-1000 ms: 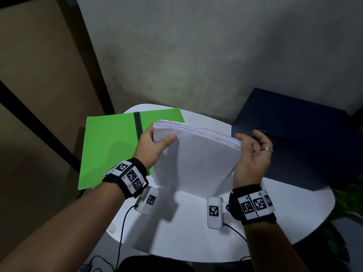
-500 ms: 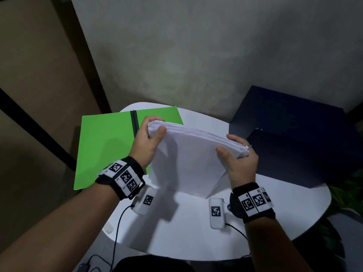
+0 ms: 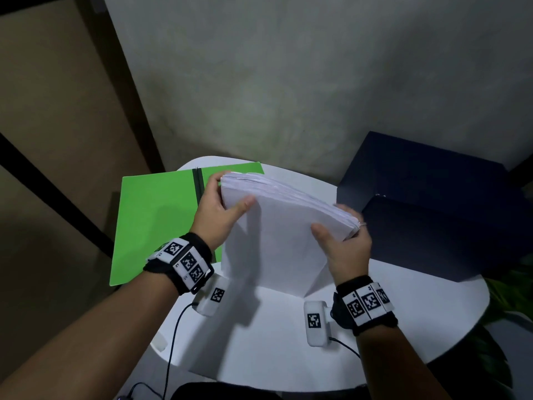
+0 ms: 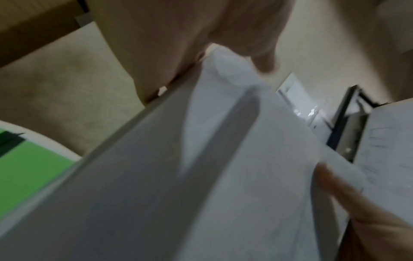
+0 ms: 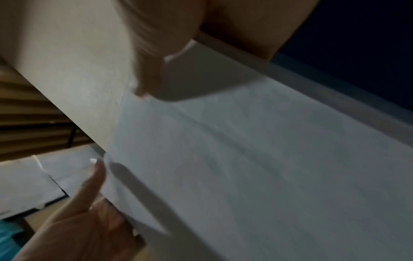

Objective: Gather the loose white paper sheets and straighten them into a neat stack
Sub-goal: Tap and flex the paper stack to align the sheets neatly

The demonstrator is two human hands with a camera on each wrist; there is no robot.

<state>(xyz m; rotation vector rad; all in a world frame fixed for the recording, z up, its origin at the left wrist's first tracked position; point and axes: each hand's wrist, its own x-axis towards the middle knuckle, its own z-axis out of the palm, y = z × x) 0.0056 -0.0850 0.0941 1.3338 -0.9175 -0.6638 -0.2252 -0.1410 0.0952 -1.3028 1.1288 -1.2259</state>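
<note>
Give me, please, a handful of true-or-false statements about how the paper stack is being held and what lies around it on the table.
1. Both hands grip the paper stack. True: the left hand holds one upper corner and the right hand the other.
2. The stack lies flat on the white table. False: it stands on its lower edge, tilted.
3. A green folder lies open to the left of the stack. True.
4. The dark blue box sits on top of the folder. False: it stands on the opposite side, right of the stack.
5. The stack's top edges are perfectly flush. False: sheets look slightly staggered.
</note>
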